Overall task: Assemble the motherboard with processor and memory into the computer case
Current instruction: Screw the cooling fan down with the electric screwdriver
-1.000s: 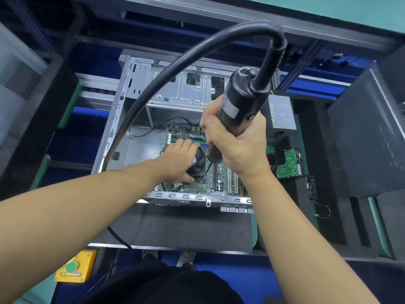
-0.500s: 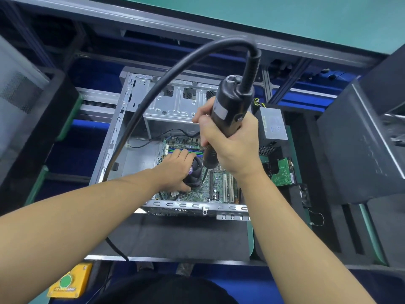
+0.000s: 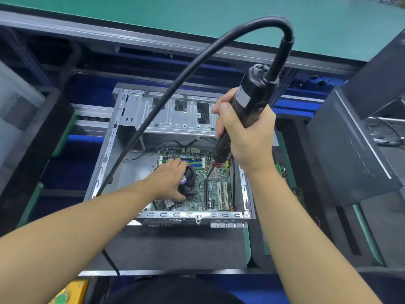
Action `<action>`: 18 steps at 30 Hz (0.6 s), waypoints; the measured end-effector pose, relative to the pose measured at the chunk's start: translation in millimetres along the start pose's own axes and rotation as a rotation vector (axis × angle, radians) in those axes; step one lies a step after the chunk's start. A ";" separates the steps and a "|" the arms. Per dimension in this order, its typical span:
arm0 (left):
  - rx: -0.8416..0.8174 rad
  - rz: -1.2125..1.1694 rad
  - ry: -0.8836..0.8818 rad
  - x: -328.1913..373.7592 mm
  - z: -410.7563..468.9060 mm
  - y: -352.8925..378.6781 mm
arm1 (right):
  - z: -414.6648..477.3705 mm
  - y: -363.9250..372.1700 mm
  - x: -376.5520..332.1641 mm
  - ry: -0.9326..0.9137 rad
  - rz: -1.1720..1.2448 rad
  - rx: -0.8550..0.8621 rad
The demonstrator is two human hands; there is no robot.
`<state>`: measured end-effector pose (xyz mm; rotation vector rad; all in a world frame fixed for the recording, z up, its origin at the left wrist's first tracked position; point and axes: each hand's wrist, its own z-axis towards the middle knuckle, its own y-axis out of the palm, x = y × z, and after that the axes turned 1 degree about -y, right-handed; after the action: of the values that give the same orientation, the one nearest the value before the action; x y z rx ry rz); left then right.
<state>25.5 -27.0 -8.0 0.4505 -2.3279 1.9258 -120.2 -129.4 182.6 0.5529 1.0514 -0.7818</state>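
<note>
Both hands are working: right hand point(image 3: 247, 137) is holding driver point(image 3: 252, 99) in a full grip; left hand point(image 3: 168, 181) is clasping fan point(image 3: 188, 182) on motherboard point(image 3: 217, 189), which is lying inside case point(image 3: 105, 163). Bit, apparently tilted, is risking slipping and gouging traces.

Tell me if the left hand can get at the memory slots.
Probably yes. The left hand holds the fan, fingertips right beside the memory slots; nothing lies between, and the screwdriver is off to the right.

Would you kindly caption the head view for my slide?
Right hand points a screwdriver at the motherboard; left hand grips the fan.
</note>
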 end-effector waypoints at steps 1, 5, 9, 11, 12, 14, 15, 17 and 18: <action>0.005 0.007 0.002 -0.2 0.1 0.4 | -0.5 -0.2 1.7 0.002 0.004 -0.001; 0.012 0.027 0.013 -0.4 -0.2 0.8 | -0.5 -0.9 7.4 0.021 0.003 0.008; 0.000 0.040 0.005 -2.5 1.0 2.3 | 0.2 1.2 6.2 0.034 -0.006 0.010; -0.048 0.082 -0.005 -1.9 0.6 -0.1 | 2.2 2.2 4.5 0.055 -0.016 -0.002; -0.061 0.072 -0.012 -0.3 -0.5 -3.2 | 2.9 2.8 3.5 0.063 -0.023 -0.009; -0.036 -0.103 -0.033 7.7 -4.6 -14.7 | 3.7 4.8 2.1 0.066 -0.050 -0.016; 0.031 -0.240 -0.051 12.6 -7.7 -21.8 | 3.4 7.1 0.8 0.065 -0.058 -0.019; 0.214 -0.522 -0.124 20.7 -12.3 -36.5 | 3.0 13.9 -4.0 0.052 -0.052 -0.035; 0.309 -0.647 -0.181 24.8 -15.7 -47.0 | 2.7 17.6 -6.8 0.029 -0.051 -0.058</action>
<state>13.1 -23.7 46.0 1.2647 -1.6433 1.9411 -106.7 -118.5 190.6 0.4901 1.1149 -0.7878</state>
